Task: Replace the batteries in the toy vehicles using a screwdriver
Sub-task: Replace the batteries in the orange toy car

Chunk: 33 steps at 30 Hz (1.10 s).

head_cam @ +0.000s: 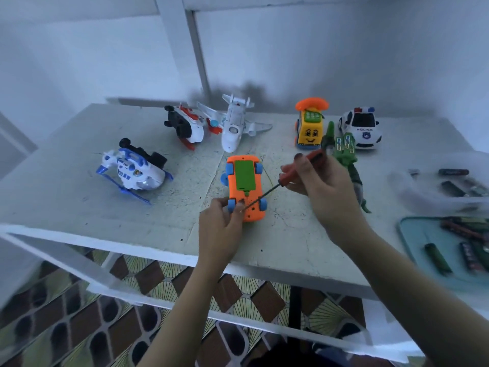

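Right hand (325, 186) grips screwdriver (275, 185) by its red handle, fingers curled round it. Shaft slants from 2 o'clock down to 8 o'clock, tip at orange car's (244, 181) near end. Left hand (222, 223) pinches that end. Car lies belly-up mid-table (79, 202), long axis 12 to 6, green battery cover (245, 174) in place. Teal tray (412, 234) at 4 o'clock holds batteries (436, 258); blurred clear container (404, 186) at 3 o'clock holds more.

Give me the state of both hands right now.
Left hand: grips the near end of the orange toy car.
Right hand: holds the red screwdriver, tip at the car's underside.
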Motion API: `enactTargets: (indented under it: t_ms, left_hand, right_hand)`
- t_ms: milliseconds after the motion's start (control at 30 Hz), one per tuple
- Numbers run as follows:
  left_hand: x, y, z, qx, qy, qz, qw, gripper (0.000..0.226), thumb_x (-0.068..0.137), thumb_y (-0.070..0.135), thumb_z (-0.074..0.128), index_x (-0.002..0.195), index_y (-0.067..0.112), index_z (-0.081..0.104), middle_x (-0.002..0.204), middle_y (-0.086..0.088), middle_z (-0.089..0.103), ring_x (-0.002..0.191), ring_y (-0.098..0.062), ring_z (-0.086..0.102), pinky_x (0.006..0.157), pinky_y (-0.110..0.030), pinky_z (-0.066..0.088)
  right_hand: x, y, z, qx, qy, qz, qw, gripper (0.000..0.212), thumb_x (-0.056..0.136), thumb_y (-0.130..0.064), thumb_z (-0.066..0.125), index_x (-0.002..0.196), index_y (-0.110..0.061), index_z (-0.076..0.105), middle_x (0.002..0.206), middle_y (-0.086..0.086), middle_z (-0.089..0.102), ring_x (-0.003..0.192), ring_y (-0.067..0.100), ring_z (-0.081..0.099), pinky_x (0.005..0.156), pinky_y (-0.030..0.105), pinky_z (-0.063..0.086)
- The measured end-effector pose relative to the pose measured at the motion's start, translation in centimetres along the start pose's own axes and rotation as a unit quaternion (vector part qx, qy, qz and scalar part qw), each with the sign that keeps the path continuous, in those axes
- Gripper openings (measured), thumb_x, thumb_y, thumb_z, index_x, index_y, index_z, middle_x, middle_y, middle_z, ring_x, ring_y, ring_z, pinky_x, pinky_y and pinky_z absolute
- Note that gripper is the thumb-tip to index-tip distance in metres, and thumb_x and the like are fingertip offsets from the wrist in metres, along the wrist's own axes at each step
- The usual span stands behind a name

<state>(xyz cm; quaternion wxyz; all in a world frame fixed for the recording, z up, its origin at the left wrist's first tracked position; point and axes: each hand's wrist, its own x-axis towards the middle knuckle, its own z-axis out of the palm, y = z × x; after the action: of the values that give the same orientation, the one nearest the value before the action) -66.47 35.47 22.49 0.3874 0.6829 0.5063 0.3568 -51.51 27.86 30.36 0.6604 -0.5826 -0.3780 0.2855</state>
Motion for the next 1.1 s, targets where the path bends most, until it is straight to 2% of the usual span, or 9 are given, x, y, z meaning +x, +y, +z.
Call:
enactTargets:
  t_ms: [133,200,300,467,567,733,833,933,1100]
  left_hand:
    - [0.0,-1.1,-0.5,0.002,0.002,0.041,0.999,0.04,0.083,0.056,0.051,0.087,0.015,0.054,0.074,0.002,0.058,0.066,-0.015,0.053,0.053,-0.018,0.03]
    - [0.1,-1.3,-0.8,0.0,-0.008,0.052,0.999,0.077,0.071,0.067,0.049,0.12,0.008,0.054,0.106,0.001,0.062,0.096,-0.014,0.057,0.072,-0.022,0.039]
    - [0.6,-1.6,-1.1,0.004,-0.034,0.067,0.997,0.105,0.067,0.069,0.052,0.152,0.016,0.02,0.151,0.001,0.032,0.135,-0.005,0.027,0.107,-0.025,0.023]
    - [1.8,-0.7,-1.0,-0.058,-0.1,0.123,0.986,0.098,0.075,0.068,0.059,0.151,0.036,0.007,0.161,-0.008,0.015,0.149,-0.025,0.011,0.119,-0.038,0.02]
    - [2.7,-1.2,-0.7,0.05,-0.082,0.2,0.975,0.109,0.068,0.077,0.06,0.15,0.037,0.001,0.163,-0.007,-0.004,0.147,-0.004,-0.01,0.117,-0.025,0.005]
    - [2.8,-1.5,0.5,0.036,-0.062,0.214,0.974,0.109,0.07,0.065,0.068,0.151,0.038,0.0,0.163,-0.005,-0.001,0.147,-0.004,0.005,0.113,-0.053,0.032]
    - [2.3,-1.7,0.8,-0.085,-0.097,0.202,0.971,0.114,0.076,0.034,0.078,0.153,0.037,-0.006,0.156,-0.007,0.028,0.132,-0.032,0.047,0.098,-0.061,0.045]
    - [2.6,-1.6,0.5,-0.086,-0.095,0.211,0.969,0.107,0.076,0.018,0.081,0.153,0.026,0.007,0.133,0.0,0.056,0.112,-0.029,0.063,0.086,-0.054,0.055]
    - [2.3,-1.7,0.7,-0.046,-0.088,0.225,0.969,0.105,0.081,0.023,0.077,0.152,0.034,-0.001,0.139,-0.008,0.048,0.119,-0.021,0.058,0.092,-0.031,0.052]
  right_hand:
    - [-0.8,0.7,1.1,-0.036,-0.066,0.078,0.994,0.028,0.093,-0.037,0.054,0.085,-0.012,0.064,0.091,0.017,0.07,0.09,0.044,0.06,0.091,0.058,0.046]
    - [-1.1,1.1,1.6,-0.046,-0.093,0.106,0.989,0.033,0.093,-0.04,0.054,0.091,-0.007,0.063,0.086,0.007,0.07,0.084,0.026,0.06,0.094,0.051,0.046]
    - [-1.3,1.3,2.1,-0.029,-0.095,0.142,0.985,0.039,0.094,-0.04,0.053,0.097,-0.003,0.06,0.11,0.029,0.062,0.106,0.043,0.058,0.098,0.059,0.041]
    - [-1.2,1.0,1.9,0.002,-0.06,0.12,0.991,0.019,0.087,-0.033,0.063,0.076,-0.018,0.069,0.096,0.024,0.068,0.103,0.049,0.056,0.094,0.062,0.042]
    - [-1.4,0.4,1.5,0.019,-0.034,0.057,0.998,0.021,0.072,-0.039,0.069,0.068,-0.019,0.07,0.08,0.018,0.072,0.086,0.05,0.059,0.088,0.064,0.044]
    - [-0.7,-0.8,0.9,0.065,0.013,-0.054,0.996,0.024,0.085,-0.006,0.066,0.105,-0.01,0.054,0.072,-0.002,0.071,0.072,0.017,0.071,0.081,0.037,0.058]
    - [-0.4,-1.3,0.8,0.045,0.018,-0.139,0.989,0.028,0.089,0.005,0.06,0.109,-0.01,0.05,0.078,0.002,0.068,0.071,0.016,0.07,0.078,0.036,0.058]
    - [-0.1,-1.2,1.0,-0.024,0.016,-0.211,0.977,0.032,0.088,0.005,0.061,0.107,-0.016,0.048,0.091,0.008,0.066,0.083,0.011,0.069,0.082,0.032,0.056]
    - [-0.2,-0.7,1.6,-0.128,0.015,-0.265,0.955,0.034,0.088,0.005,0.062,0.109,-0.018,0.048,0.094,0.008,0.066,0.088,0.006,0.068,0.073,0.012,0.052]
